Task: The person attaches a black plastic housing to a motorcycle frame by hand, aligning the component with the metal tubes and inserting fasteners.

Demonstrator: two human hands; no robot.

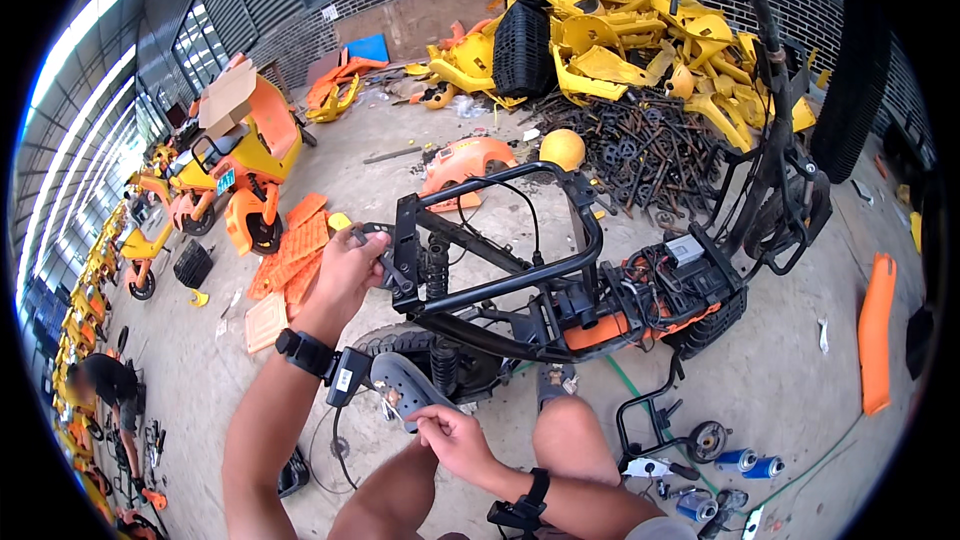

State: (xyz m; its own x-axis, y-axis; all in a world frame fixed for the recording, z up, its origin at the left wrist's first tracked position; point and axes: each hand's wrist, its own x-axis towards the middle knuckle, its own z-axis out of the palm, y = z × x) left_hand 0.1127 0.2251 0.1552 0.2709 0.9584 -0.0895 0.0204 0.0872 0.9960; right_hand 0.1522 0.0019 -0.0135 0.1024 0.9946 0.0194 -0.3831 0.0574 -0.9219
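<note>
A stripped scooter frame (470, 295) of black tube stands in front of me. My left hand (350, 270) is at its rear end, closed around a dark metal tool (393, 272), maybe a wrench, against the rear bracket (406, 240). The exact kind of tool cannot be made out. Low down by my bent left knee is my right hand (458, 443), its fingers curled together, overlapping the edge of my grey clog (400, 388). Whatever those fingers hold, if anything, is hidden. Wiring and a silver box (685, 250) sit on the frame's middle.
Yellow plastic panels (600, 35) and dark metal parts (650, 155) are heaped behind. Orange panels (290, 255) lie at left, near parked scooters (235, 155). Blue cans (738, 460) and a small wheel (708, 440) lie at lower right. Another person (115, 390) bends at far left.
</note>
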